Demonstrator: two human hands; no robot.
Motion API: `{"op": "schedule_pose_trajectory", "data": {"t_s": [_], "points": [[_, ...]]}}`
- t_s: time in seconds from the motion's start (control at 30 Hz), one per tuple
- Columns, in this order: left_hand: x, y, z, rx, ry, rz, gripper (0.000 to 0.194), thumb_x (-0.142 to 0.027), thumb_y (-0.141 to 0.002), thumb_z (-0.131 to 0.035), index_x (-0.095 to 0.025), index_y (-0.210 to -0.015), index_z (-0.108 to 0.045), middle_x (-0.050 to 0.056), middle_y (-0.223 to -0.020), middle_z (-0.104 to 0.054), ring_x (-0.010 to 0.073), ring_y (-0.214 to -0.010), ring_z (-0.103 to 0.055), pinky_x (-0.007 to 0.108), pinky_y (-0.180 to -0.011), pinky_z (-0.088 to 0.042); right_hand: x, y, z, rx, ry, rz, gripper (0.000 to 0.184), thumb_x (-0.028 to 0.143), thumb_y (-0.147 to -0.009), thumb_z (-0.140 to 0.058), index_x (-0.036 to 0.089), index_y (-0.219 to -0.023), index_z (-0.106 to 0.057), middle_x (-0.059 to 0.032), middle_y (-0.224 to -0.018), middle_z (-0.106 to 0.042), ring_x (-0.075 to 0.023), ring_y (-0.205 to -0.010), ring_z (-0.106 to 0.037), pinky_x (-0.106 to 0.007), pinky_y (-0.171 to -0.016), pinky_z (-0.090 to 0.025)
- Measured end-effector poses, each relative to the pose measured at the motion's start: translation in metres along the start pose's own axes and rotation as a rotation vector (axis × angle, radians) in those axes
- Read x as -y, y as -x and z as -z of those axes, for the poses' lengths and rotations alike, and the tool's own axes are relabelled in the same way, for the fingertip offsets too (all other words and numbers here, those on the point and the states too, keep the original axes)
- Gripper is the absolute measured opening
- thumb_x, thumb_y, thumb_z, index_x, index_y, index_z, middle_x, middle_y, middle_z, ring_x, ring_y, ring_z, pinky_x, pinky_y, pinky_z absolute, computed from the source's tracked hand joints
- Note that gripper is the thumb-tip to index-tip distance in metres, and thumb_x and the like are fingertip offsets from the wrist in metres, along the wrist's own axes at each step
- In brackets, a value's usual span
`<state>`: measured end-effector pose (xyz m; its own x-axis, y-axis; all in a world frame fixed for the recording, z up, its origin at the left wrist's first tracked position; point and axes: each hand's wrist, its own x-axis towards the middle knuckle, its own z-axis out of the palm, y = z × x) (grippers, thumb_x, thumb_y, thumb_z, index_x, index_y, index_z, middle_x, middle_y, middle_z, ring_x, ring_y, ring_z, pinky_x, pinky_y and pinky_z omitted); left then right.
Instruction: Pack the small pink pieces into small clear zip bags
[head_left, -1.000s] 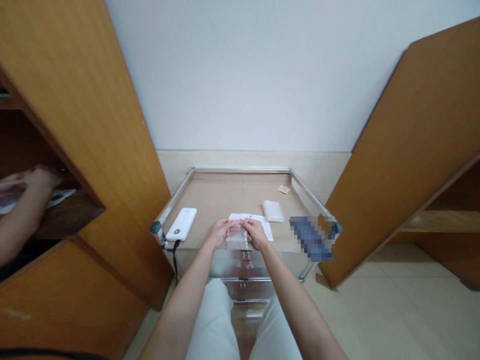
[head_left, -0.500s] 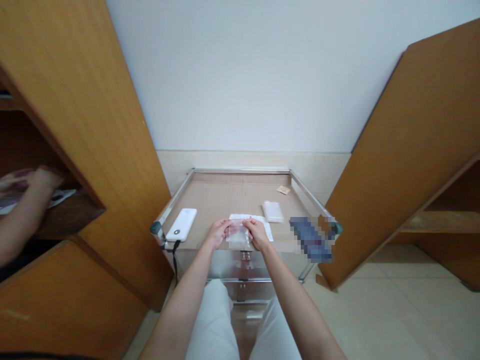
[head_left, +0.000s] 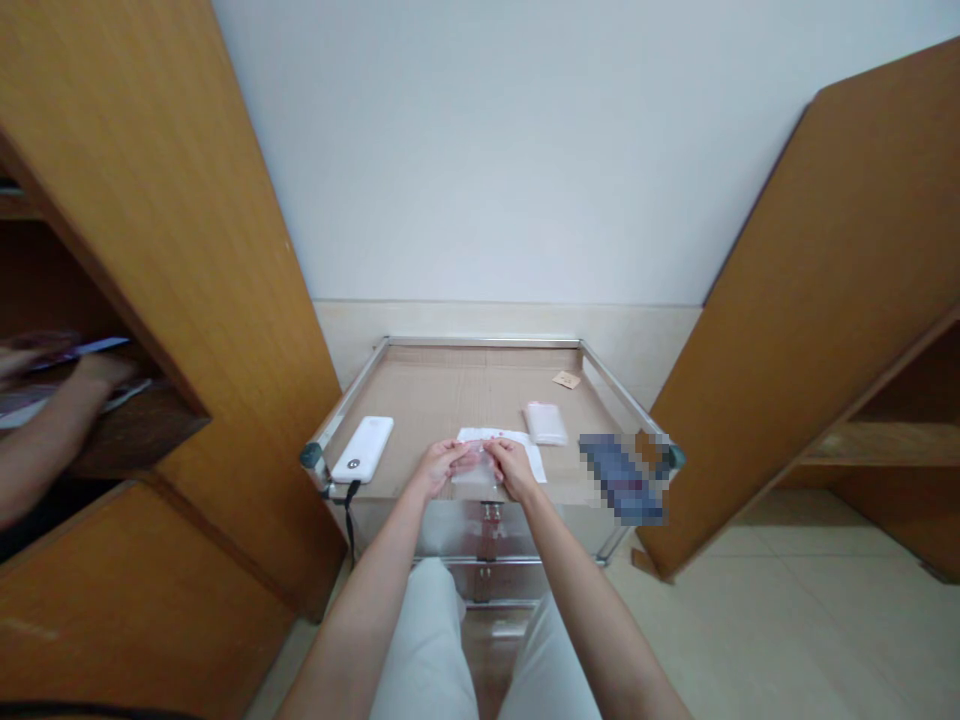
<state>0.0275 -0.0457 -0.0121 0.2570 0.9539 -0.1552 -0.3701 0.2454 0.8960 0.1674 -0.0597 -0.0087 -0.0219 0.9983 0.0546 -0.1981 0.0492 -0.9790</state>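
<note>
My left hand (head_left: 435,468) and my right hand (head_left: 514,469) pinch the top of a small clear plastic bag (head_left: 474,481) between them, and their fingertips nearly meet. The bag rests on a sheet of white paper (head_left: 516,447) with faint red marks. Its contents are too small to make out. To the left of my left hand lies a white power bank (head_left: 361,449) with a black cable (head_left: 349,515) hanging over the front edge. Behind my right hand is a whitish flat packet (head_left: 545,423).
A metal-framed transparent cart (head_left: 480,535) has a cardboard top (head_left: 457,385) holding a small tan card (head_left: 566,379). A pixelated patch (head_left: 621,480) covers its right corner. Wooden panels flank it, and a co-worker's hand (head_left: 101,370) reaches into a left-hand shelf.
My hands have drawn closer together over the bag's top, and the bag looks shorter. The co-worker's hand has shifted on the shelf, with a thin bluish item now showing above it.
</note>
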Motion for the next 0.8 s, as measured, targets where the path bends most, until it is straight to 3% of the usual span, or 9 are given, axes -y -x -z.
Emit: {"op": "schedule_pose_trajectory", "data": {"t_s": [0.2, 0.37, 0.6, 0.8], "points": [[-0.0013, -0.0004, -0.0010, -0.029, 0.071, -0.009, 0.006, -0.013, -0.069, -0.056, -0.009, -0.072, -0.057, 0.008, -0.062, -0.065, 0.0134, -0.056, -0.062, 0.022, -0.056, -0.050, 0.0019, 0.0006, -0.0004, -0.027, -0.049, 0.009, 0.030, 0.035, -0.065, -0.054, 0.016, -0.045, -0.041, 0.0078, -0.033, -0.036, -0.0026, -0.027, -0.025, -0.020, -0.031, -0.013], [-0.0055, 0.0017, -0.0029, -0.059, 0.135, -0.011, 0.009, -0.010, -0.073, -0.048, -0.008, -0.073, -0.057, 0.009, -0.061, -0.065, 0.0145, -0.057, -0.062, 0.025, -0.058, -0.050, 0.0011, -0.0003, -0.0002, -0.012, -0.101, 0.026, 0.029, 0.035, -0.065, -0.054, 0.016, -0.046, -0.042, 0.0076, -0.036, -0.037, -0.0028, -0.028, -0.026, -0.020, -0.033, -0.012], [-0.0031, -0.0011, 0.0000, -0.031, 0.178, -0.054, 0.012, -0.019, -0.073, -0.051, -0.011, -0.080, -0.057, 0.006, -0.063, -0.064, 0.0125, -0.055, -0.061, 0.021, -0.052, -0.049, -0.0017, -0.0042, 0.0013, -0.039, -0.151, 0.027, 0.027, 0.038, -0.065, -0.054, 0.017, -0.051, -0.045, 0.0080, -0.037, -0.037, -0.0037, -0.031, -0.028, -0.019, -0.034, -0.017], [-0.0007, -0.0016, 0.0035, -0.009, 0.080, -0.010, 0.009, -0.014, -0.065, -0.059, -0.012, -0.070, -0.051, 0.003, -0.060, -0.062, 0.0115, -0.051, -0.060, 0.019, -0.047, -0.047, -0.0044, -0.0076, 0.0023, -0.084, -0.221, 0.017, 0.025, 0.038, -0.063, -0.055, 0.017, -0.056, -0.046, 0.0075, -0.043, -0.041, -0.0040, -0.035, -0.034, -0.018, -0.036, -0.025]]}}
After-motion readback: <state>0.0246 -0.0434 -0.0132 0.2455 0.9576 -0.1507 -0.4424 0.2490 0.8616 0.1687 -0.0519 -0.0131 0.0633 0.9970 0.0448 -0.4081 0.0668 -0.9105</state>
